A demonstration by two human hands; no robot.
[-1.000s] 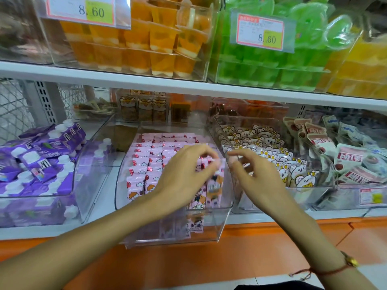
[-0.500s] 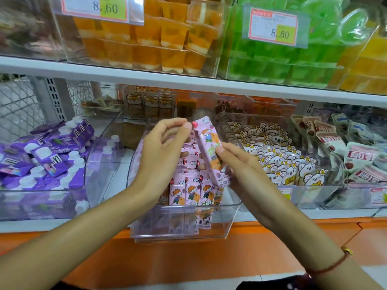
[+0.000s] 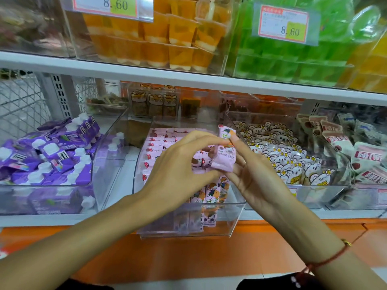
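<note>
The pink packet is tilted between your hands, just above the clear bin of matching packets on the lower shelf. Your left hand pinches its left edge with curled fingers and thumb. Your right hand grips it from behind, forefinger over the top. Purple pouches lie to the left and flower-print packets to the right.

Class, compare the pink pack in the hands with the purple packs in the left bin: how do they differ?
The pink pack is held by the left hand and right hand; the purple packs lie piled in a bin. The purple packs have white caps; the pink pack shows none. Both are small printed pouches.
</note>
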